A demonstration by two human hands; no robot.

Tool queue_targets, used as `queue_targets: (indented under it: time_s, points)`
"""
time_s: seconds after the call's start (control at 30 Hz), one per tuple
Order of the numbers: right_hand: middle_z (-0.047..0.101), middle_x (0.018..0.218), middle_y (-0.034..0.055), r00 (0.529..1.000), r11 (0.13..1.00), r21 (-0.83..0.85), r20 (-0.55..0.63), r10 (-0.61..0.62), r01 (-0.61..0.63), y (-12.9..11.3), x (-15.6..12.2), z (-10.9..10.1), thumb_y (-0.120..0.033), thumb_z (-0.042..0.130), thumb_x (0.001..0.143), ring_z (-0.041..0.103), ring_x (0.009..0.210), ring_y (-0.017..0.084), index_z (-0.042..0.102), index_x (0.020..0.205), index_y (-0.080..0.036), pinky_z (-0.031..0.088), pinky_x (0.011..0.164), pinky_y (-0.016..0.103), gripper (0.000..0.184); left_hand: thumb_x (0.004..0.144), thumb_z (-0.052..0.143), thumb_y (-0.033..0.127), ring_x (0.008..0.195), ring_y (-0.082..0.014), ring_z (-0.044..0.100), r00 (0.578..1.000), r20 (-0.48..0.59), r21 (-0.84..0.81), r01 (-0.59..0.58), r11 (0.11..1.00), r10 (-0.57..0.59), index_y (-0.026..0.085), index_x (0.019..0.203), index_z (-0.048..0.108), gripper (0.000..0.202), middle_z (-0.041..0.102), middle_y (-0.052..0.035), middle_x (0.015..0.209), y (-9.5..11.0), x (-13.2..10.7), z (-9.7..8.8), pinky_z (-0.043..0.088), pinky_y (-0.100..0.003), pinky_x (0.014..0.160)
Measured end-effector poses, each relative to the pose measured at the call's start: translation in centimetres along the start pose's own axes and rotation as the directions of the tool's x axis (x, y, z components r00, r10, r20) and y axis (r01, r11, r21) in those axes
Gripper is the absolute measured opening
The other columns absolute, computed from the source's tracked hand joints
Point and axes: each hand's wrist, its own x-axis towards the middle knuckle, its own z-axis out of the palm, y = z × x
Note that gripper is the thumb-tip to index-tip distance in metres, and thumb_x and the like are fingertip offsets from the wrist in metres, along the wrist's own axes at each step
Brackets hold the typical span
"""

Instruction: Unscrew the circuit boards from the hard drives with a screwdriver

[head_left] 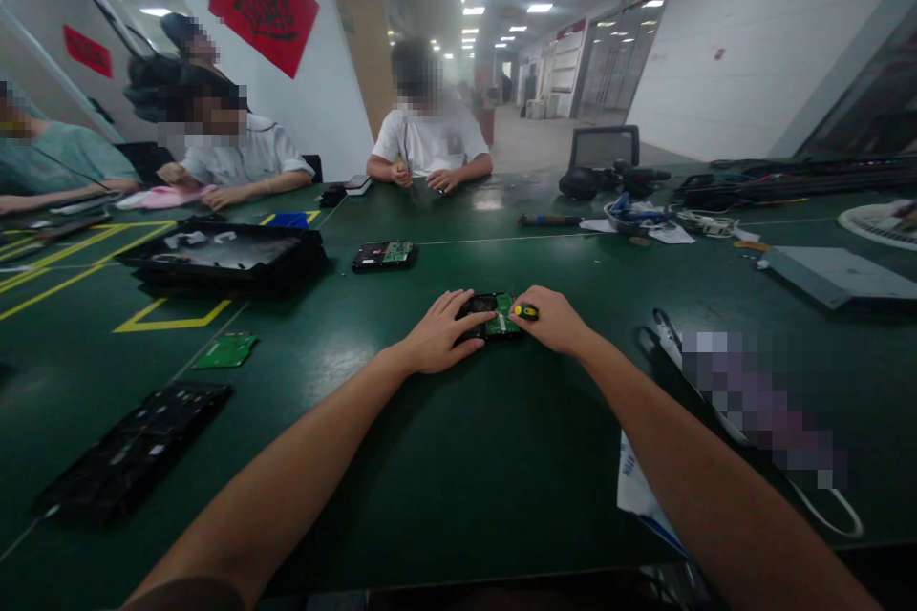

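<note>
A black hard drive with a green circuit board (493, 313) lies on the dark green table (458, 458) in front of me. My left hand (438, 332) rests on its left side, fingers spread over the edge. My right hand (550, 319) is closed around a small screwdriver with a black and yellow handle (526, 311), held at the drive's right edge.
A second drive (385, 255) lies farther back. A black tray (222, 256) sits at left, a loose green board (226, 350) and a black panel (133, 449) nearer me. A grey box (835, 275) and cables are at right. Several people sit across the table.
</note>
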Motion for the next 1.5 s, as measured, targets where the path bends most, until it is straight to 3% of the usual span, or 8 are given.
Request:
queue_targets:
  time_s: [0.33,0.53,0.8,1.2,1.37,1.5]
  points:
    - [0.071,0.089,0.0035,0.991,0.989,0.088,-0.057,0.125,-0.120,-0.3,0.1,-0.3,-0.028,0.066,0.091,0.064,0.080,0.018,0.066,0.092,-0.020,0.043,0.073,0.030,0.008,0.100,0.054,0.049,0.153,-0.0387,0.024,1.000,0.008,0.017,-0.008,1.000,0.007,0.036,0.154,0.044,0.056,0.022,-0.0089,0.168,-0.1,0.0,0.1,0.022,-0.064,0.123]
    - [0.073,0.092,0.0022,0.995,0.993,0.071,-0.037,0.098,-0.095,-1.1,0.0,-0.2,-0.025,0.071,0.085,0.065,0.083,0.018,0.067,0.092,-0.021,0.043,0.075,0.029,0.009,0.100,0.053,0.050,0.153,-0.0380,0.024,1.000,0.005,0.018,-0.010,1.000,0.009,0.035,0.154,0.045,0.056,0.023,-0.0093,0.168,-0.2,0.0,0.1,0.023,-0.063,0.123]
    - [0.074,0.100,0.0055,0.994,0.996,0.006,-0.060,0.087,-0.087,0.1,0.0,-0.5,-0.031,0.064,0.093,0.066,0.092,0.020,0.072,0.096,-0.023,0.046,0.084,0.032,0.012,0.099,0.055,0.049,0.152,-0.0378,0.026,1.000,-0.003,0.005,-0.007,1.000,0.007,0.036,0.153,0.046,0.056,0.025,-0.0082,0.167,-0.2,0.0,0.1,0.023,-0.064,0.123]
    - [0.069,0.103,0.0076,0.998,1.000,0.005,0.048,0.031,-0.031,-0.5,-0.1,-0.7,-0.027,0.069,0.089,0.064,0.093,0.020,0.073,0.097,-0.021,0.047,0.087,0.033,0.011,0.100,0.053,0.050,0.152,-0.0373,0.026,1.000,0.013,0.018,-0.006,1.000,0.006,0.035,0.154,0.045,0.056,0.024,-0.0094,0.167,0.0,0.0,-0.1,0.024,-0.063,0.123]
    - [0.070,0.098,0.0072,0.997,0.996,0.040,-0.027,0.075,-0.074,-0.4,0.0,-0.5,-0.028,0.064,0.093,0.063,0.089,0.020,0.068,0.096,-0.019,0.046,0.081,0.032,0.010,0.099,0.055,0.049,0.152,-0.0374,0.026,1.000,-0.001,0.000,-0.004,1.000,0.004,0.036,0.153,0.046,0.056,0.025,-0.0085,0.167,0.0,0.0,-0.1,0.023,-0.064,0.122]
    - [0.072,0.092,0.0041,0.996,0.994,0.054,-0.011,0.093,-0.092,-0.8,0.0,-0.3,-0.028,0.065,0.092,0.063,0.082,0.018,0.067,0.092,-0.021,0.044,0.075,0.030,0.007,0.099,0.056,0.049,0.152,-0.0369,0.026,1.000,-0.002,-0.004,-0.009,1.000,0.009,0.036,0.153,0.046,0.056,0.025,-0.0082,0.167,-0.1,0.0,0.0,0.024,-0.063,0.123]
